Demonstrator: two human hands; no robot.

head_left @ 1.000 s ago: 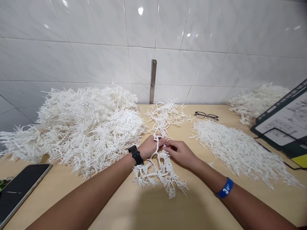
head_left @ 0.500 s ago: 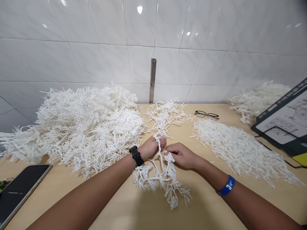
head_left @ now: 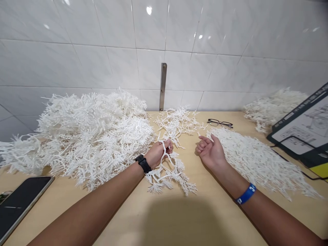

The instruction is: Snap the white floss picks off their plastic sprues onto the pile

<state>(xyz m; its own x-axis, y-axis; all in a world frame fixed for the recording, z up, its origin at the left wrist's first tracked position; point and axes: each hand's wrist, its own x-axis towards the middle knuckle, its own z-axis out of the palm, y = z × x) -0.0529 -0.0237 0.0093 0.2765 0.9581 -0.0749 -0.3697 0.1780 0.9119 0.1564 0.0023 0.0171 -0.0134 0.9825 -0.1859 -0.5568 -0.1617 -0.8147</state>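
My left hand (head_left: 157,153) is closed round the stem of a white plastic branched piece (head_left: 169,176), whose bristly twigs hang down onto the wooden table (head_left: 164,218). My right hand (head_left: 210,150) hovers apart from it, at the left edge of a flat heap of small white sprigs (head_left: 256,160). Its fingers are curled inward, and I cannot see whether anything lies inside them. A black watch is on my left wrist and a blue band on my right wrist.
A big pile of white branched pieces (head_left: 87,136) fills the left of the table, with a smaller one (head_left: 178,123) by the tiled wall and another (head_left: 274,107) at far right. Glasses (head_left: 220,123), a phone (head_left: 17,203) and a printed board (head_left: 304,131) lie around.
My right hand has left the branch and moved right to the sprig heap. The branch has sunk lower onto the table in my left hand.
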